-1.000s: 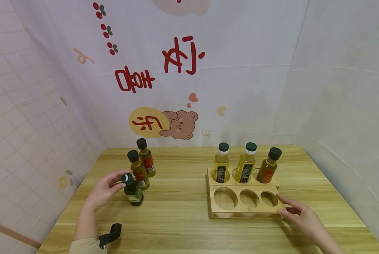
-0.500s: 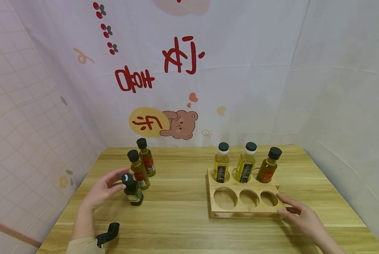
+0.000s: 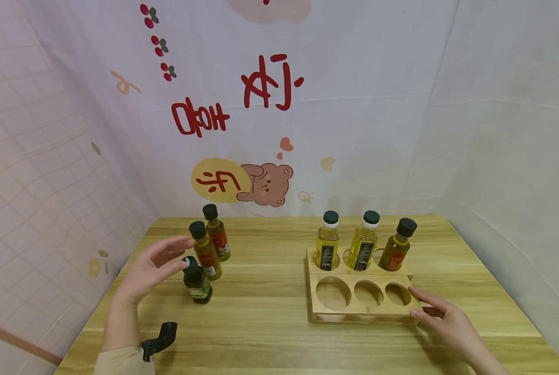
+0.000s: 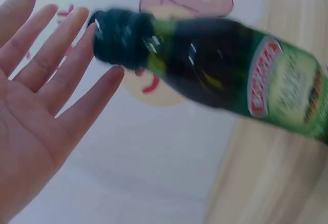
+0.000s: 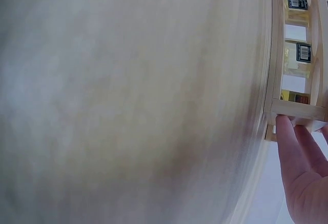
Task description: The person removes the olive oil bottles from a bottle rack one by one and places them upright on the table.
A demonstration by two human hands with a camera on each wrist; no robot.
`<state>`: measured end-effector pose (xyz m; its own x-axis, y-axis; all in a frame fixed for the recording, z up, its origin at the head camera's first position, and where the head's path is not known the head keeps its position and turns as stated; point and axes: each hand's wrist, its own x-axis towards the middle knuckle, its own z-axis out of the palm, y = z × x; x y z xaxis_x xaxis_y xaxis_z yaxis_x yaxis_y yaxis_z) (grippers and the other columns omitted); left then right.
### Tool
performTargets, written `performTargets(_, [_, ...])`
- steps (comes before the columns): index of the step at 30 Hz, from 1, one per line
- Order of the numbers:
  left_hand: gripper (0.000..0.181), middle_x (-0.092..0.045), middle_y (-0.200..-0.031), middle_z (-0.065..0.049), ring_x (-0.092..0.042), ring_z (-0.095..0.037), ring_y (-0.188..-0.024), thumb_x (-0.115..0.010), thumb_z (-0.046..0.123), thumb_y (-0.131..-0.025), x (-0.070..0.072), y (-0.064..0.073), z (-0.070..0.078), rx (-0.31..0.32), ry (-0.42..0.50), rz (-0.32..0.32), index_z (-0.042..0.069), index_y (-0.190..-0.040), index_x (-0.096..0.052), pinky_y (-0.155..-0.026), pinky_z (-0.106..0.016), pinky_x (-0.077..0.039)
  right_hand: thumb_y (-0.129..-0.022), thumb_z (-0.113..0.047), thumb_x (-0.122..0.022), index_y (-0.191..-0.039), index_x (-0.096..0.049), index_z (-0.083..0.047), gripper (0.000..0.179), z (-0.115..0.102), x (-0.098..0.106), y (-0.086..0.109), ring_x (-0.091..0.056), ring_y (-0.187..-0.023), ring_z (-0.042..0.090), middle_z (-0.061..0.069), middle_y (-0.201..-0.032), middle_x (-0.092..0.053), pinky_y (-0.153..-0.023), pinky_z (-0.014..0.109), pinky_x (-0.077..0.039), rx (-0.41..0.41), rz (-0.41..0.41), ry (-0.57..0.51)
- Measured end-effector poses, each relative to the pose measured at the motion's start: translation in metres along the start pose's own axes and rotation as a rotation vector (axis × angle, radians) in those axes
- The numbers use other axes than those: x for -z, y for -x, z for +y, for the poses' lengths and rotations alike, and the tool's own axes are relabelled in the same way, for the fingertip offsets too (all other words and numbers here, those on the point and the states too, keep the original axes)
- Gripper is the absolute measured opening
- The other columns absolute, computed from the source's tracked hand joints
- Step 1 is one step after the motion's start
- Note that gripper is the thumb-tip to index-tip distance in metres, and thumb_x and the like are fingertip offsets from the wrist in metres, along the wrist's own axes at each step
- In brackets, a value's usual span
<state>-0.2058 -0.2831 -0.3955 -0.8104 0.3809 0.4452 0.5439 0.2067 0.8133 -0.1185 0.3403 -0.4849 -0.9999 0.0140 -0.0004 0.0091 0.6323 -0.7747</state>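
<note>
A squat dark green bottle (image 3: 199,286) with a green cap stands at the left of the table. Beside its cap is my left hand (image 3: 143,273), its thumb tip overlapping the cap in the head view. In the left wrist view the left hand's fingers (image 4: 73,78) are extended and spread near the cap of the green bottle (image 4: 205,62). My right hand (image 3: 448,324) holds the front right corner of a two-tier wooden bottle rack (image 3: 352,308). The right wrist view shows its fingertips against the end of the rack (image 5: 300,109).
Behind the green bottle stand two taller black-capped bottles, one nearer (image 3: 206,258) and one farther (image 3: 220,242). The rack's back row bears two pale oil bottles (image 3: 326,250) (image 3: 362,250) and a darker one (image 3: 394,253). Round holes pierce its front tier. A fabric backdrop (image 3: 354,130) hangs behind the table.
My left hand's fingers have opened away from the green bottle's cap, and the hand has shifted slightly back and up. The bottle stays upright in place. My right hand keeps its hold on the rack.
</note>
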Motion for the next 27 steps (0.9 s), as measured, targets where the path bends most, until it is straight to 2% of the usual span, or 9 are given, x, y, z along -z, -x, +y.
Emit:
performTargets(3, [0.051, -0.062, -0.127, -0.021, -0.059, -0.013, -0.118, -0.065, -0.013, -0.089, -0.006, -0.008, 0.012, -0.031, -0.051, 0.016, -0.007, -0.138, -0.051, -0.092, -0.019, -0.048, -0.091, -0.03, -0.073, -0.144, -0.052, -0.004, 0.062, 0.0, 0.0, 0.0, -0.061, -0.098, -0.003, 0.022, -0.144, -0.046, -0.077, 0.021, -0.052, -0.002, -0.004, -0.009])
performTargets(6, [0.053, -0.063, -0.124, -0.023, -0.059, -0.012, -0.118, -0.067, -0.013, -0.087, -0.012, -0.017, 0.021, -0.052, -0.094, 0.029, -0.005, -0.137, -0.053, -0.094, -0.018, -0.047, -0.091, -0.03, -0.073, -0.144, -0.052, -0.005, 0.062, 0.0, 0.0, 0.0, -0.062, -0.098, -0.001, 0.022, -0.144, -0.047, -0.077, 0.02, -0.052, -0.004, -0.005, -0.009])
performTargets(9, [0.054, -0.065, -0.121, -0.02, -0.061, -0.015, -0.116, -0.07, -0.011, -0.086, -0.018, -0.026, 0.029, -0.059, -0.134, 0.036, -0.002, -0.136, -0.055, -0.095, -0.019, -0.046, -0.091, -0.03, -0.072, -0.144, -0.051, -0.005, 0.062, 0.001, 0.0, 0.0, -0.063, -0.097, 0.0, 0.023, -0.144, -0.047, -0.077, 0.02, -0.051, -0.009, -0.008, -0.003])
performTargets(13, [0.054, -0.066, -0.121, -0.011, -0.062, -0.022, -0.114, -0.072, -0.004, -0.087, -0.03, -0.038, 0.035, -0.027, -0.164, 0.026, 0.007, -0.138, -0.057, -0.096, -0.022, -0.047, -0.091, -0.03, -0.072, -0.145, -0.051, -0.005, 0.063, 0.001, 0.001, 0.0, -0.063, -0.098, 0.0, 0.022, -0.145, -0.047, -0.077, 0.02, -0.051, -0.016, -0.013, -0.001])
performTargets(15, [0.054, -0.066, -0.121, -0.009, -0.062, -0.025, -0.113, -0.072, -0.001, -0.088, -0.037, -0.043, 0.036, -0.015, -0.168, 0.012, 0.01, -0.139, -0.056, -0.095, -0.022, -0.048, -0.091, -0.031, -0.072, -0.144, -0.051, -0.006, 0.062, 0.001, 0.0, 0.0, -0.062, -0.098, -0.001, 0.022, -0.145, -0.047, -0.077, 0.02, -0.051, -0.016, -0.013, -0.002])
performTargets(19, [0.054, -0.066, -0.119, -0.008, -0.064, -0.027, -0.111, -0.072, 0.001, -0.089, -0.053, -0.054, 0.035, -0.032, -0.187, -0.029, 0.008, -0.14, -0.055, -0.094, -0.022, -0.048, -0.091, -0.03, -0.073, -0.144, -0.051, -0.004, 0.062, 0.001, 0.0, 0.0, -0.063, -0.097, 0.0, 0.023, -0.144, -0.046, -0.077, 0.021, -0.052, -0.008, -0.011, -0.013])
performTargets(23, [0.055, -0.067, -0.119, -0.007, -0.063, -0.027, -0.111, -0.074, 0.003, -0.088, -0.07, -0.066, 0.032, -0.034, -0.162, -0.07, 0.01, -0.14, -0.055, -0.091, -0.028, -0.051, -0.091, -0.031, -0.073, -0.143, -0.052, -0.005, 0.062, 0.002, 0.0, -0.001, -0.062, -0.097, -0.001, 0.022, -0.144, -0.047, -0.076, 0.022, -0.053, -0.009, -0.004, -0.01])
performTargets(27, [0.056, -0.068, -0.117, -0.005, -0.064, -0.025, -0.112, -0.076, 0.006, -0.088, -0.088, -0.077, 0.028, -0.027, -0.153, -0.094, 0.011, -0.14, -0.056, -0.093, -0.039, -0.051, -0.09, -0.032, -0.073, -0.143, -0.053, -0.005, 0.063, 0.003, 0.0, -0.001, -0.062, -0.097, -0.001, 0.021, -0.143, -0.047, -0.076, 0.024, -0.054, -0.015, -0.002, -0.005])
